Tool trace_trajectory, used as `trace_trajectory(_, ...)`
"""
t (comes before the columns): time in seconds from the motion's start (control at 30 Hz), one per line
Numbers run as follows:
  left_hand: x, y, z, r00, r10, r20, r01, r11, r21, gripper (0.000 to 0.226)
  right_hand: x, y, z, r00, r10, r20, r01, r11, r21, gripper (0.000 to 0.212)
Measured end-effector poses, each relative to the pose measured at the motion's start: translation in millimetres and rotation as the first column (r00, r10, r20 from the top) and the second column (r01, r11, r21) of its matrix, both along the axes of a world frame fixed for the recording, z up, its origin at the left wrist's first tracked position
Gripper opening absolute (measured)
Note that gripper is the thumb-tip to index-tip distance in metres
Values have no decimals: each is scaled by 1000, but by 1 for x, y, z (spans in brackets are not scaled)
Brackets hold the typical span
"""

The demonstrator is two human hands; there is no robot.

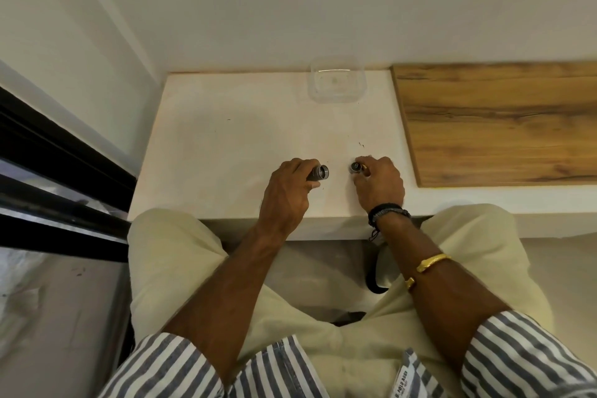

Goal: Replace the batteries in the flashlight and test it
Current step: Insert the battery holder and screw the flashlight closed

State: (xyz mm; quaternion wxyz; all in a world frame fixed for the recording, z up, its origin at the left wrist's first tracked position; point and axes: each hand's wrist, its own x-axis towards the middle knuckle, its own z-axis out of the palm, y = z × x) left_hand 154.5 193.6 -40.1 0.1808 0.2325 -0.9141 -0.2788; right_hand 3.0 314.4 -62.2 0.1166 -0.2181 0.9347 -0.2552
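Head view, looking down on a seated person at a white worktop (pixel 226 139). I see the left hand (pixel 287 191) above the worktop near its front edge, fingers curled and clamped round the flashlight body (pixel 318 173), a dark cylinder lying roughly level with its round open end facing right. The right hand (pixel 379 184) is level with it, also near the front edge, its fingers and thumb closed in a pinch on a small round part (pixel 354 167), dark with a brass-coloured bit behind it. I cannot tell whether this is a cap or the head. The two pieces face each other end to end, near but apart, with bare worktop showing in the gap. From here I cannot tell whether either piece touches the surface. A clear plastic container (pixel 336 84) stands at the back edge, against the wall, well apart from the hands. A wooden board (pixel 497 119) adjoins the worktop's right edge. The right wrist carries black cord bands (pixel 387 212), and a gold bangle (pixel 431 263) sits further up the forearm. Both arms wear rolled striped sleeves (pixel 181 362).
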Motion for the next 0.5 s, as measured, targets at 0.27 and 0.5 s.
trace_trajectory(0.27,-1,2,5,1000,5,2,-5,1000,-7,34,10,-4,14,1000,-5,-22,-1,966,-257,27)
trace_trajectory(0.5,-1,1,6,999,37,16,-37,999,-11,36,26,-2,39,984,108,140,-11,827,-563,22)
